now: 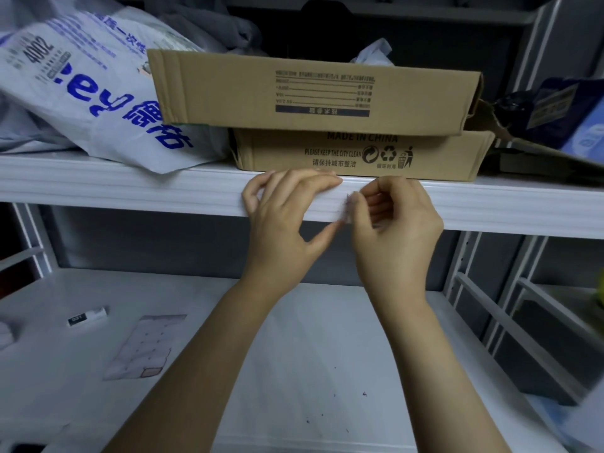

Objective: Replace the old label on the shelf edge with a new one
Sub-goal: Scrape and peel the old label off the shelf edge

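One small label [348,208] is what matters here. It sits on the front of the white shelf edge [130,191], right between the two hands, and its right end looks lifted and fuzzy. It's too blurred to read anything on it.

The right hand [397,233] has thumb and fingertips pinched together on that loose end, the rest of the fingers curled in. The left hand [282,220] is flat against the shelf edge just beside it. Its fingers [313,181] are stretched out and a bit apart, with the thumb hooked underneath. My guess is it's bracing the strip so it comes away, or goes on, in one clean piece. Honestly can't tell whether this is the old one peeling off or the new one being smoothed down.

Down on the lower shelf [277,371], well off to the left, lies a label sheet [143,346]. That's probably where the fresh label comes from, parked within easy reach. Near it is a little black-and-white tag [86,318].

Above the hands, two stacked cardboard boxes [313,93] sit close to the front lip, with a printed plastic bag [81,89] slumped to their left. Neither one blocks the edge.
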